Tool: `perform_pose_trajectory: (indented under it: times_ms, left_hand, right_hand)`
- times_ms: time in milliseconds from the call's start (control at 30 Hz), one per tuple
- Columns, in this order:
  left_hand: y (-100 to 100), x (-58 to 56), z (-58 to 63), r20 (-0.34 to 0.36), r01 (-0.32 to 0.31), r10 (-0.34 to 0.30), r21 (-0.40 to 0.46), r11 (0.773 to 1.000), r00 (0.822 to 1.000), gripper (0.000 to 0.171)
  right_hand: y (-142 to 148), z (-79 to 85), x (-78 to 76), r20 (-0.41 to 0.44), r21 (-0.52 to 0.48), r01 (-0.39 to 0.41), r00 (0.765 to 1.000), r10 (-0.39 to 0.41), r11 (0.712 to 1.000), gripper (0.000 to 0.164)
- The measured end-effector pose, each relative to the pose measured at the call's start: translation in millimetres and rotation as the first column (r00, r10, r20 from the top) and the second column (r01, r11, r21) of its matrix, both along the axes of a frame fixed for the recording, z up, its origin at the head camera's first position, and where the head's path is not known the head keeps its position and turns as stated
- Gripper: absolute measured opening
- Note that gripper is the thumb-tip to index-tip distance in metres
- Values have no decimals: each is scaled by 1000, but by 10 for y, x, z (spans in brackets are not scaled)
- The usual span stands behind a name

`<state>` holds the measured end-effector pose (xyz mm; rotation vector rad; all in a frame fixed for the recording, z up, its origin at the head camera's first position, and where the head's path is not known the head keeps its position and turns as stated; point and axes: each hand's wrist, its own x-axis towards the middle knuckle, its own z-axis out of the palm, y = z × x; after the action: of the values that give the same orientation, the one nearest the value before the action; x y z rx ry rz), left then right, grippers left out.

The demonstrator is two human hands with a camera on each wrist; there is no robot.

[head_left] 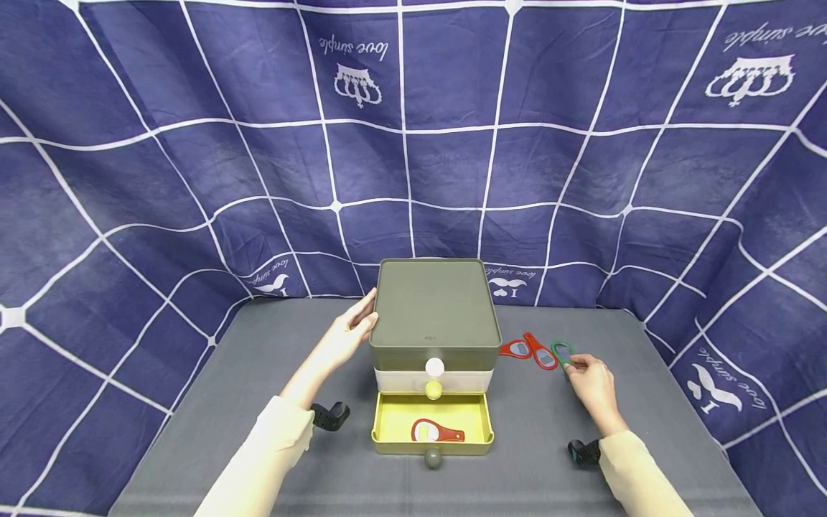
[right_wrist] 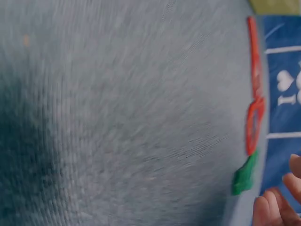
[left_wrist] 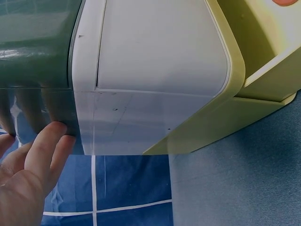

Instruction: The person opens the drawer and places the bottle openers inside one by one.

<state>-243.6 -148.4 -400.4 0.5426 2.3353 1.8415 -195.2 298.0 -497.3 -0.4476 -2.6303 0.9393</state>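
Note:
My left hand [head_left: 344, 337] rests its fingers against the left side of a stacked drawer box [head_left: 436, 301], touching the dark green upper tier [left_wrist: 37, 42] in the left wrist view. The bottom yellow drawer [head_left: 384, 416] is pulled out and holds a red bottle opener [head_left: 449, 434]. To the right of the box, my right hand [head_left: 593, 384] is at the handle of a green bottle opener [head_left: 557, 347]. In the blurred right wrist view, the fingers [right_wrist: 268, 209] look apart from the green opener [right_wrist: 244, 178].
Two red bottle openers [head_left: 517, 349] [head_left: 543, 355] lie between the box and the green one. A white middle drawer [head_left: 400, 380] is closed. The grey tabletop [head_left: 517, 459] ends at a blue checked cloth [head_left: 452, 165] behind and at the sides.

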Motion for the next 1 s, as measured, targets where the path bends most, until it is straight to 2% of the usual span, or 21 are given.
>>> perform_pose_trajectory:
  times_ms: [267,500,733,1000]
  left_hand:
    - [-10,1,-20,5,-2,2,6,1000,1000,55]
    - [-7,5,-5,5,7,-7,12,1000,1000,56]
    - [5,2,-1,4,10,-10,12,1000,1000,56]
    - [2,-8,-1,-2,17,-17,19,1000,1000,56]
  right_hand:
    - [86,-194,-118,33,-66,112,993,-110,992,31]
    - [67,-256,-150,31,-83,144,989,-142,986,33]
    - [52,-233,-156,50,-55,149,988,-147,987,33]
    - [76,-124,-165,212,-38,155,967,-144,987,34]
